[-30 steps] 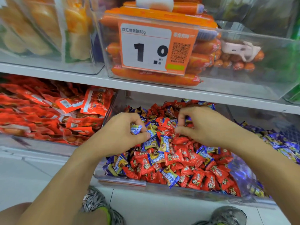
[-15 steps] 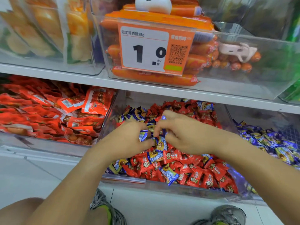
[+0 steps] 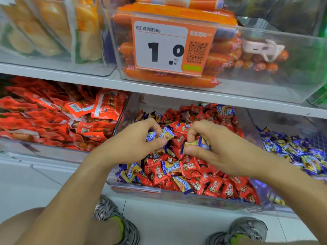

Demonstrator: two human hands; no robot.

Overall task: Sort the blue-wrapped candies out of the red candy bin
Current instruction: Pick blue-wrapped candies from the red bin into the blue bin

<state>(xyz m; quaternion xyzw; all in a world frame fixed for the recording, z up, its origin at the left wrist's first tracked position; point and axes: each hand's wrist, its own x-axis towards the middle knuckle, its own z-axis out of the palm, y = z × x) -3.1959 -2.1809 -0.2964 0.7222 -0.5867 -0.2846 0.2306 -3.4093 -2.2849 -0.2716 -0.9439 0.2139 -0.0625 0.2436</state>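
Observation:
A clear plastic bin [image 3: 177, 196] on the lower shelf holds a heap of red-wrapped candies [image 3: 214, 186] with several blue-wrapped candies [image 3: 171, 167] mixed in. My left hand [image 3: 131, 144] hovers over the middle of the heap, curled around blue-wrapped candies that show between thumb and fingers. My right hand [image 3: 214, 147] is beside it, a little apart, pinching a blue and yellow wrapped candy [image 3: 196, 144] at its fingertips. More blue candies lie at the bin's front left corner [image 3: 129, 172].
A neighbouring bin at the right is full of blue-wrapped candies [image 3: 292, 152]. Red snack packets [image 3: 58, 117] fill the bin at the left. The shelf above carries a bin of orange sausages with a price tag [image 3: 169, 48]. My shoes [image 3: 113, 218] rest on the tiled floor.
My right hand moved left to meet the left hand, then drew back a little with a blue candy in its fingertips. The left hand stayed over the heap holding its candies.

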